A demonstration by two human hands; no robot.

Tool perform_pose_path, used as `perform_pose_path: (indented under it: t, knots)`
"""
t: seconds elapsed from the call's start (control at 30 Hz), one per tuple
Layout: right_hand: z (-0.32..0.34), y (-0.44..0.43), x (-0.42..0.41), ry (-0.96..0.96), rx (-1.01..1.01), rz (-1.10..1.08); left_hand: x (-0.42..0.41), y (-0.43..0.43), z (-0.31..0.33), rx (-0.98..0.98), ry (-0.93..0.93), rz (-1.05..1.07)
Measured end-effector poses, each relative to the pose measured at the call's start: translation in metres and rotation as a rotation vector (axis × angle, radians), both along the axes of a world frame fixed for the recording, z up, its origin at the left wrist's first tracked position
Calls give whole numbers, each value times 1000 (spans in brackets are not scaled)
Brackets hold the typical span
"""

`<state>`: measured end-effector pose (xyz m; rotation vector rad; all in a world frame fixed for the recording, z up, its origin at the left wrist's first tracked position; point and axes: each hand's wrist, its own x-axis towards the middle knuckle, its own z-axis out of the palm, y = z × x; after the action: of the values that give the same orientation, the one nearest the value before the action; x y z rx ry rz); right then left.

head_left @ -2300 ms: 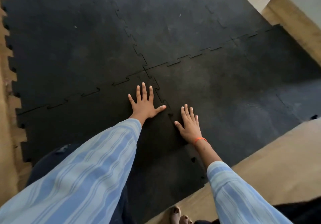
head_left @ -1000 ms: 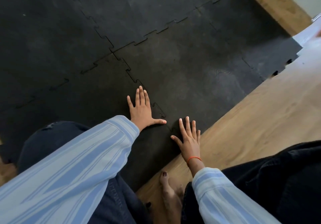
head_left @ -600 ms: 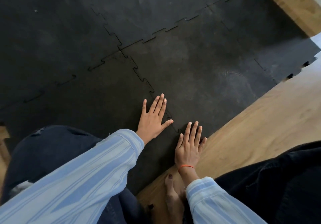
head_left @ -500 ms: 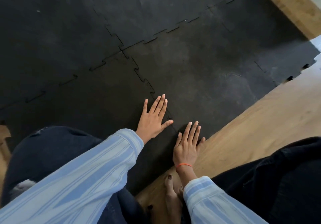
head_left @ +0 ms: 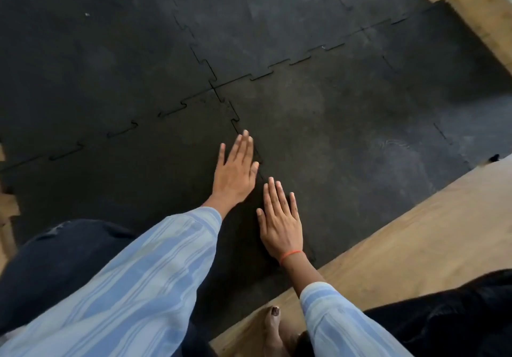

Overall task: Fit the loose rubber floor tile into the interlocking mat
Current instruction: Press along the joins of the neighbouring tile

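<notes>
Lying under the left hand (head_left: 234, 175), the loose black rubber floor tile (head_left: 133, 179), its toothed edge meeting the interlocking black mat (head_left: 346, 140) beneath the right hand (head_left: 279, 225). Pressing down with both hands flat, fingers extended and close together, gripping nothing, astride the seam (head_left: 235, 118). Seeming nearly seated beyond the fingertips; seam under the palms hidden, likely needing pressing toward the wooden floor (head_left: 415, 232).

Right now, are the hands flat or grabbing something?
Flat. The left hand and right hand lie spread, palms down, on the black mat beside the zigzag seam, holding nothing.
</notes>
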<state>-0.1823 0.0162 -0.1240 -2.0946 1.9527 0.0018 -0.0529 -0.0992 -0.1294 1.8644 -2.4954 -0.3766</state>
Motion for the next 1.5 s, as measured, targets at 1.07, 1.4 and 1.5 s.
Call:
perform_pose_path:
  t: [1.07,1.4,1.5]
  knots:
    - [-1,-230,54,-81,69,360,135,-96,-8,69,78,353]
    - [2,-237,92,-149,122,346,196,-30,-10,-51,166,766]
    - [-1,-239,94,-96,156,345,201,-36,-7,33,163,723]
